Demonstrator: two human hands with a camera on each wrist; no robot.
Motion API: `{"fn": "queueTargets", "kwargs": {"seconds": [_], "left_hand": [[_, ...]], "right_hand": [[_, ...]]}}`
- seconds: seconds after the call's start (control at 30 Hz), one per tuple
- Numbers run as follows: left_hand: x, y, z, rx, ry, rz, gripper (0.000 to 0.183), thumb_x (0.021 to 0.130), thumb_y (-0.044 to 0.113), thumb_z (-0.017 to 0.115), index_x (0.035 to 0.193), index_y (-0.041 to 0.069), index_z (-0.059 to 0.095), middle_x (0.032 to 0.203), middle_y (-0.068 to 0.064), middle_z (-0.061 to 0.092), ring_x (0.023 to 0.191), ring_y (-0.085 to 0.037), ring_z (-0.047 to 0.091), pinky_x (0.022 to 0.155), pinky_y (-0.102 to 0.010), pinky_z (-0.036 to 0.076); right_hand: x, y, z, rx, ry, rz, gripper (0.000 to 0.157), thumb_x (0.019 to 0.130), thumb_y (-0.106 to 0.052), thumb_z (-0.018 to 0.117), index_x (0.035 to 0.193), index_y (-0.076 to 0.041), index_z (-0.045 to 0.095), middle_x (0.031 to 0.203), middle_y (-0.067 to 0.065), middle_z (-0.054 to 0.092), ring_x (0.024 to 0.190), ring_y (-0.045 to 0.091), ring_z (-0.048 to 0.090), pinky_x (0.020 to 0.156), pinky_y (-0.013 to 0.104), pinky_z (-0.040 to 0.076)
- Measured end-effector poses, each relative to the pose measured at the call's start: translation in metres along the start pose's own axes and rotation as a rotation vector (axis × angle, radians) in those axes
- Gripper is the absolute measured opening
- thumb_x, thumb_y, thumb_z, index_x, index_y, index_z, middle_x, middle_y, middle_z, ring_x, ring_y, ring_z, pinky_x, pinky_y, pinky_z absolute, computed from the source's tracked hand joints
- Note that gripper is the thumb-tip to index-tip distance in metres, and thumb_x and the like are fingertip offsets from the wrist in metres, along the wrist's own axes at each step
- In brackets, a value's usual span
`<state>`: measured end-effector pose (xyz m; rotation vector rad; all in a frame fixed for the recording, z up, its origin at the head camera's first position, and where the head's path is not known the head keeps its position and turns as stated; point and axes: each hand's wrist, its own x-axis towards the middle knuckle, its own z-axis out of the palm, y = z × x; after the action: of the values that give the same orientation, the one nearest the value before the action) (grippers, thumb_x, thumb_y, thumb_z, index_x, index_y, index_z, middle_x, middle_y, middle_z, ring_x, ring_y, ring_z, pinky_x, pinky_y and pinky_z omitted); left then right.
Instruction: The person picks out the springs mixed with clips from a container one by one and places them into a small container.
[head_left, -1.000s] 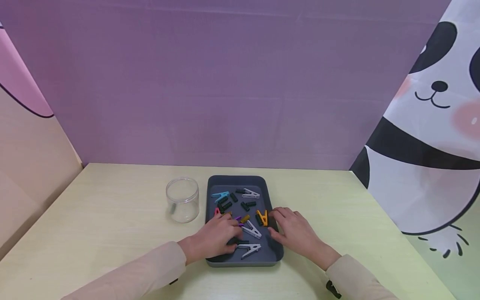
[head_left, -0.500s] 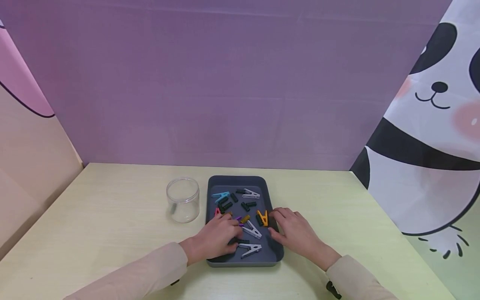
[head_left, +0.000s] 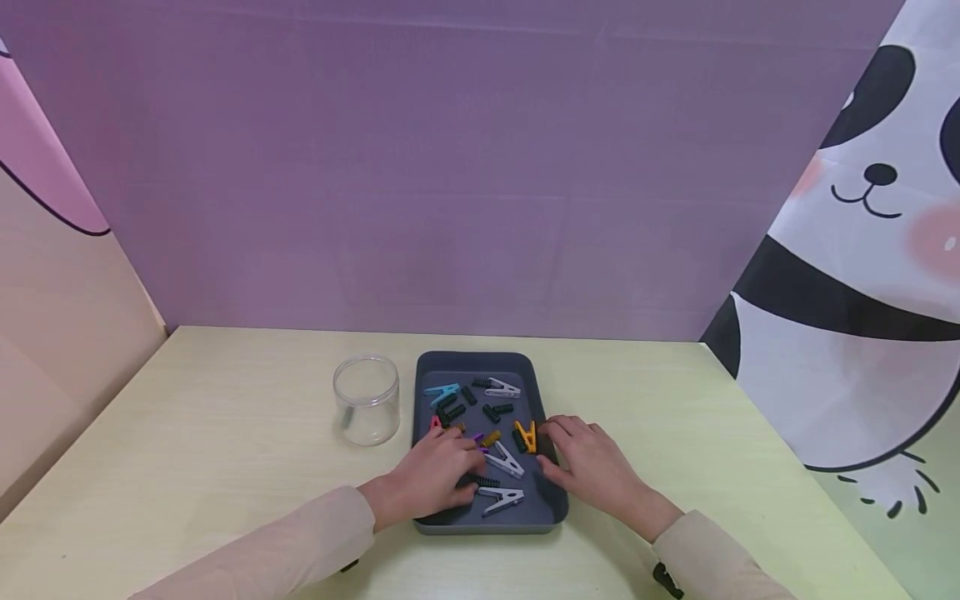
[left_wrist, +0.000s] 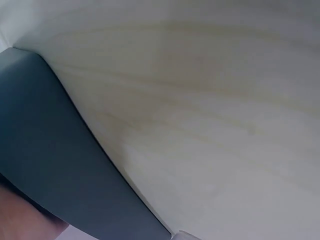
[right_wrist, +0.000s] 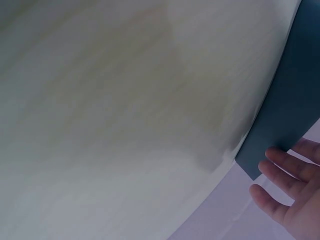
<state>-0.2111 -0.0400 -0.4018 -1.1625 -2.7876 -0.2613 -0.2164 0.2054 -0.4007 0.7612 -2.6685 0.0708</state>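
On the table (head_left: 240, 417), the left hand (head_left: 435, 475) (pinching or not, I cannot tell) has a white clip (head_left: 512, 497) just to its right; the right hand (head_left: 588, 460), loosely spread, touches the tray (head_left: 491, 528).

Your left hand (head_left: 429, 475) lies palm down, angled inward, fingertips partly hidden; your right hand (head_left: 592, 465) slants oppositely, fingers loosely bent, thumb apart.
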Motion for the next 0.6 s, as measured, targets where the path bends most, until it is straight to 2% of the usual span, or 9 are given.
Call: {"fn": "queueTargets", "kwargs": {"seconds": [0.27, 0.37, 0.47, 0.6], "left_hand": [[-0.001, -0.002, -0.004, -0.007, 0.049, -0.017, 0.015, 0.082, 0.028, 0.062, 0.096, 0.024, 0.067, 0.101, 0.008, 0.065, 0.098, -0.013, 0.054, 0.095, -0.044, 0.040], [-0.001, -0.004, -0.008, 0.002, 0.066, -0.022, 0.015, 0.082, 0.028, 0.062, 0.095, 0.024, 0.067, 0.099, 0.009, 0.065, 0.096, -0.012, 0.053, 0.089, -0.037, 0.042], [-0.002, -0.007, -0.012, 0.011, 0.083, -0.026, 0.015, 0.082, 0.030, 0.063, 0.095, 0.023, 0.067, 0.098, 0.009, 0.065, 0.091, -0.011, 0.053, 0.078, -0.029, 0.039], [-0.003, -0.011, -0.021, 0.012, 0.113, -0.043, 0.016, 0.082, 0.030, 0.064, 0.096, 0.022, 0.068, 0.098, 0.007, 0.066, 0.089, -0.011, 0.052, 0.074, -0.026, 0.038]], "right_hand": [[0.000, 0.000, 0.000, 0.002, 0.003, -0.002, 0.035, 0.079, -0.034, 0.065, 0.103, -0.009, 0.061, 0.106, 0.004, 0.061, 0.100, 0.020, 0.057, 0.077, 0.038, 0.047], [0.000, 0.000, 0.001, -0.001, 0.011, -0.007, 0.034, 0.079, -0.033, 0.065, 0.103, -0.009, 0.061, 0.106, 0.004, 0.061, 0.100, 0.020, 0.057, 0.077, 0.038, 0.048], [0.000, 0.001, 0.001, -0.007, 0.015, -0.011, 0.034, 0.079, -0.034, 0.065, 0.103, -0.009, 0.061, 0.106, 0.003, 0.061, 0.100, 0.019, 0.057, 0.076, 0.037, 0.047], [0.000, 0.001, 0.001, -0.007, 0.012, -0.014, 0.034, 0.079, -0.033, 0.066, 0.103, -0.009, 0.061, 0.106, 0.003, 0.062, 0.100, 0.019, 0.057, 0.076, 0.038, 0.048]]}}
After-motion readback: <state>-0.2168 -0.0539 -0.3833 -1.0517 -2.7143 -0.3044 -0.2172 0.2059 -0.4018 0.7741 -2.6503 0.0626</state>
